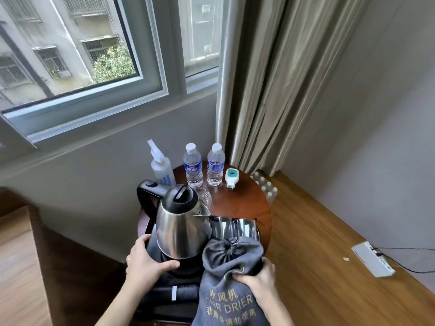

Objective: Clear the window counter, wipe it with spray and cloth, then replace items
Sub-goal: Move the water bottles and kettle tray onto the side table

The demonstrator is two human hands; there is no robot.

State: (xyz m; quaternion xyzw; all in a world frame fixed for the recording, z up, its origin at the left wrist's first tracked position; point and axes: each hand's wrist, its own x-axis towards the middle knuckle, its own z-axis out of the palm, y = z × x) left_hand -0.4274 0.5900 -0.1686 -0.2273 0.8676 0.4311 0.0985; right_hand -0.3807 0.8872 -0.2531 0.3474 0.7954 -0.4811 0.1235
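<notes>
A round dark wooden table [244, 205] stands under the window. On it a black tray [147, 228] carries a steel kettle [182, 228] with a black lid, shiny steel cups [231, 228] and a grey hair drier bag [231, 278]. My left hand [147, 261] grips the tray's left edge, thumb lying by the kettle's base. My right hand [257, 283] grips the tray's right side over the bag. Behind the kettle stand a clear spray bottle [162, 167], two water bottles [193, 167] [215, 165], a glass [204, 197] and a small white plug-in device [231, 176].
A beige curtain [270, 85] hangs right of the table, with a pack of white bottles [264, 187] at its foot. A white power strip [373, 262] with a cable lies on the wooden floor at right. A brown armchair [58, 267] is at left.
</notes>
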